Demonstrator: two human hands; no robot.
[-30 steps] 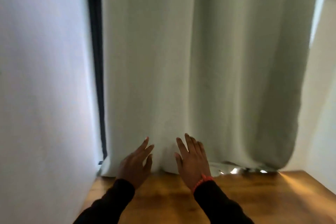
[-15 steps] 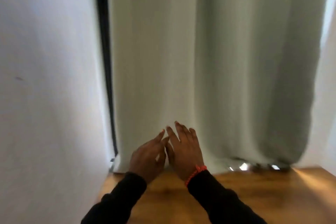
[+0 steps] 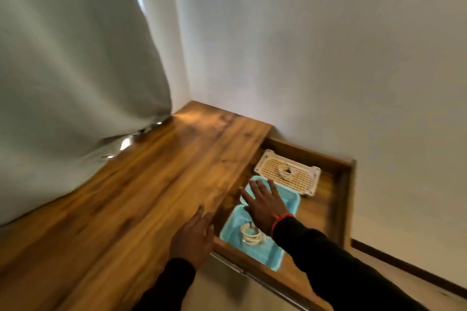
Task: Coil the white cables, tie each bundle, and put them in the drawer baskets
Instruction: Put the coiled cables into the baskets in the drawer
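Drawer (image 3: pixel 338 184) stood open beside the desk (image 3: pixel 141 197). One coiled white cable (image 3: pixel 251 235) lay in the blue basket (image 3: pixel 255 252), another (image 3: pixel 285 171) in the white basket (image 3: pixel 309 179). Right hand (image 3: pixel 265 206) hovered over the blue basket, fingers apart, holding nothing; left hand (image 3: pixel 193 237) flat at the desk edge. I judged stowing nearly done; next, check the ties and shut the drawer.
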